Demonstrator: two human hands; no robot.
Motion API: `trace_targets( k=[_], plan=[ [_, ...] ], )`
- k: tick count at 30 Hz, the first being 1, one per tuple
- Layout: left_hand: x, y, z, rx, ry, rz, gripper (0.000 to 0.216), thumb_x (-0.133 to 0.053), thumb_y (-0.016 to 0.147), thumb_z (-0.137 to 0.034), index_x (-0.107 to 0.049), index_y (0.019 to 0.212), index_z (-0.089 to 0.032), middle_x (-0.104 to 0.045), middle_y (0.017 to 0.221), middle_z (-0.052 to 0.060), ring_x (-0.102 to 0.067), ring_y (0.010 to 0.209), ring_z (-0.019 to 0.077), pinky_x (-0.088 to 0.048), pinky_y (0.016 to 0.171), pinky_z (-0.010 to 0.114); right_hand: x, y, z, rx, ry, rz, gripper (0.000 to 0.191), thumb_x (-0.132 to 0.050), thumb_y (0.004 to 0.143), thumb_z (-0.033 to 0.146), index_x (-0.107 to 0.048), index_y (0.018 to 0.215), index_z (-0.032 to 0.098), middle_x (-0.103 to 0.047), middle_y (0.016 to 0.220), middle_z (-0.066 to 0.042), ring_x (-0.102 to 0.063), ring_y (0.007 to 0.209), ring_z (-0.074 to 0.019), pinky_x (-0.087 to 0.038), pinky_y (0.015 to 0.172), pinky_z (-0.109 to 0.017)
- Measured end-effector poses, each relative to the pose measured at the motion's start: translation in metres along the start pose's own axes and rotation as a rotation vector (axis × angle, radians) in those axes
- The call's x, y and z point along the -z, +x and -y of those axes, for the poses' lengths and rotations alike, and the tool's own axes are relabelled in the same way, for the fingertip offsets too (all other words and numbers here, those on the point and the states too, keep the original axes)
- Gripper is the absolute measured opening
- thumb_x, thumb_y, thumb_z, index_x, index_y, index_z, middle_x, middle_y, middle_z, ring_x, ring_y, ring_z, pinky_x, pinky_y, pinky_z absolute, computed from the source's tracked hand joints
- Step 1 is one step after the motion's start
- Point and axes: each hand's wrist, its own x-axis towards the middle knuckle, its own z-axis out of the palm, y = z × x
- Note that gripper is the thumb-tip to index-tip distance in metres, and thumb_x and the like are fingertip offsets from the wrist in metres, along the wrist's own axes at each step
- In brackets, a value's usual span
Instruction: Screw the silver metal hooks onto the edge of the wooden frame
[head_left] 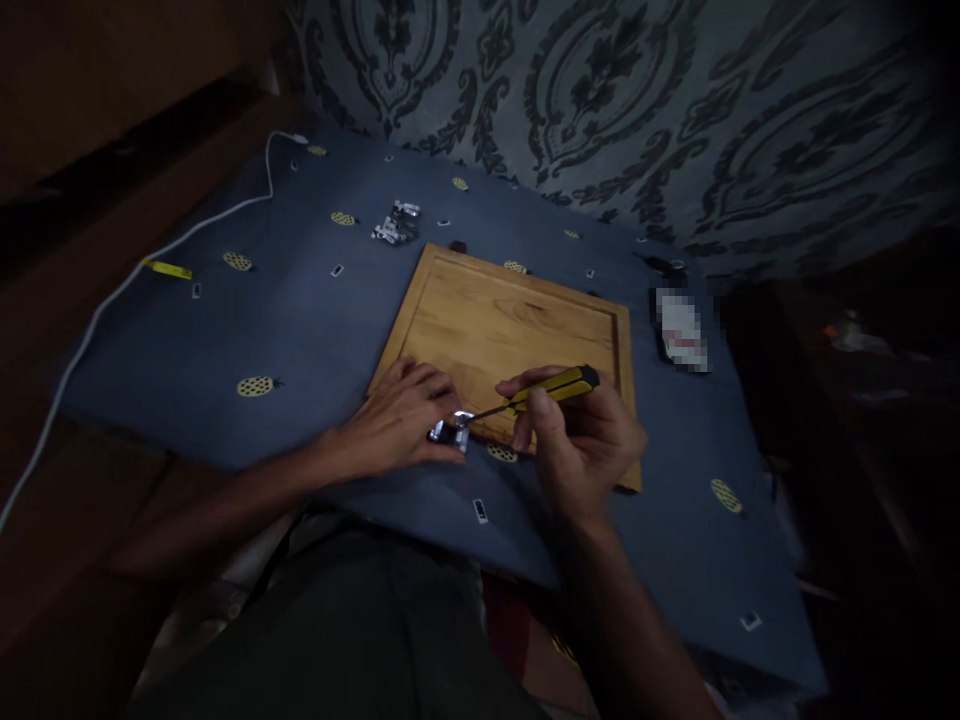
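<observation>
At the far left we see a white cable running along the edge of a blue cloth printed with small yellow fruit. A yellow tag lies just beside the cable. Toward the far side of the cloth we find a heap of metal bits, well apart from the hands. A wooden board lies flat on the middle of the cloth.

At the board's near left corner we see the left hand, palm down. Its fingers are bent close around a small metal piece at the board's near edge. Whether the piece rests on board or cloth we cannot tell.

Further right, the right hand is closed around the yellow and black handle of a screwdriver. The thin shaft slants down to the left until its tip touches the metal piece.

Right of the board we see a dark flat thing with a blurred face. Behind everything stands a wall with a dark leaf pattern.
</observation>
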Motion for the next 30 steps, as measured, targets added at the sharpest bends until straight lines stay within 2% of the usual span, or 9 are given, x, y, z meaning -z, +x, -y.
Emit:
trace_targets(
  k=[9, 18, 30],
  plan=[
    [0.0004, 0.0002, 0.0003, 0.000, -0.004, 0.010, 0.048, -0.079, 0.084, -0.056, -0.070, 0.114, -0.019, -0.066, 0.113, 0.007, -0.058, 0.113, 0.0268, -0.038, 0.107, 0.045, 0.0008, 0.0001, 0.0011, -0.005, 0.010, -0.006, 0.006, -0.075, 0.093, 0.028, -0.072, 0.095, 0.023, -0.077, 0.085, 0.003, -0.055, 0.040, -0.0054, -0.044, 0.036, -0.019],
    [-0.0018, -0.0004, 0.0011, -0.004, -0.014, -0.013, 0.049, -0.079, 0.084, -0.056, -0.069, 0.117, -0.021, -0.066, 0.113, 0.005, -0.058, 0.113, 0.0261, -0.038, 0.106, 0.044, 0.0001, 0.0012, 0.0036, -0.033, -0.058, -0.013, 0.014, -0.074, 0.093, 0.034, -0.070, 0.090, 0.021, -0.076, 0.084, 0.001, -0.054, 0.039, -0.0061, -0.043, 0.036, -0.021],
    [-0.0013, 0.0003, 0.0011, -0.013, 0.020, -0.014, 0.051, -0.078, 0.084, -0.060, -0.069, 0.112, -0.018, -0.066, 0.108, 0.006, -0.059, 0.110, 0.0262, -0.039, 0.104, 0.043, -0.0012, -0.0008, 0.0003, -0.055, -0.030, 0.044, 0.016, -0.073, 0.094, 0.037, -0.069, 0.092, 0.022, -0.076, 0.084, 0.001, -0.052, 0.039, -0.0058, -0.042, 0.037, -0.022]
  ],
)
